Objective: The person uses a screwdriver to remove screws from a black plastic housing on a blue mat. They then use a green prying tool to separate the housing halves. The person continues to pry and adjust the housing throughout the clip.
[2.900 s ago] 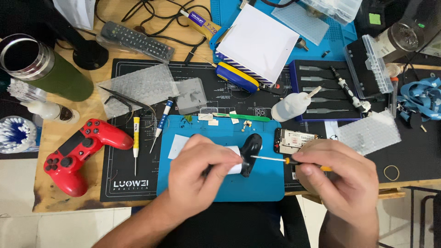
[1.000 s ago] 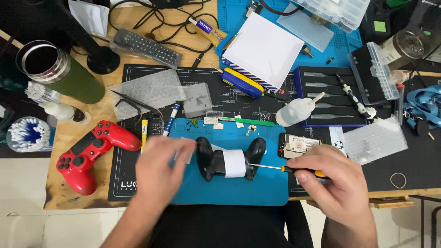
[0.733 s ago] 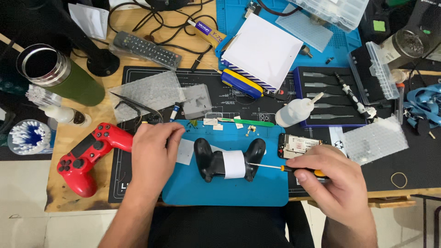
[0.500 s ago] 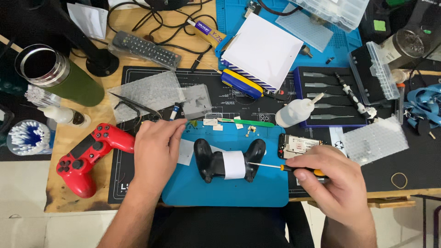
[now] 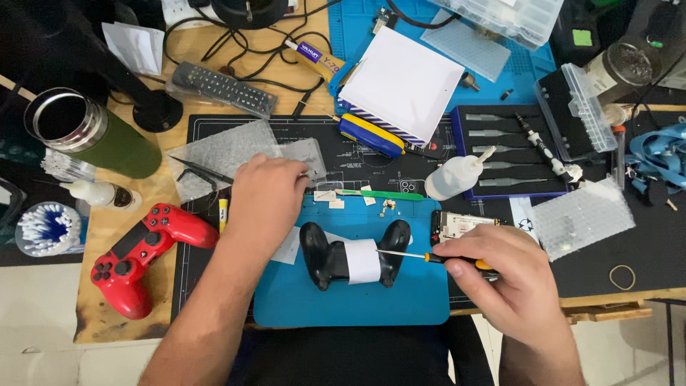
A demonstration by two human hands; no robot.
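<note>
A black game controller (image 5: pixel 329 256) with a white strip around its middle lies on a blue mat (image 5: pixel 357 307). My right hand (image 5: pixel 504 275) holds a small yellow-and-black screwdriver (image 5: pixel 429 258), with its thin shaft pointing left at the controller's right grip. My left hand (image 5: pixel 266 193) rests palm down on the black work mat (image 5: pixel 357 154), left of the blue mat, over a blue-handled tool I cannot see now. I cannot tell whether its fingers grip anything.
A red controller (image 5: pixel 143 254) lies at the left, a yellow-handled tool (image 5: pixel 223 212) beside it. A green cup (image 5: pixel 93 136), cotton swabs (image 5: pixel 43 229), a remote (image 5: pixel 221 87), a white squeeze bottle (image 5: pixel 454 179), a tool tray (image 5: pixel 514 150) and a circuit board (image 5: pixel 457 225) surround the mats.
My left hand left the black controller and moved up and left onto the black mat, covering the blue-handled tool. My right hand and the screwdriver stayed at the controller's right side.
</note>
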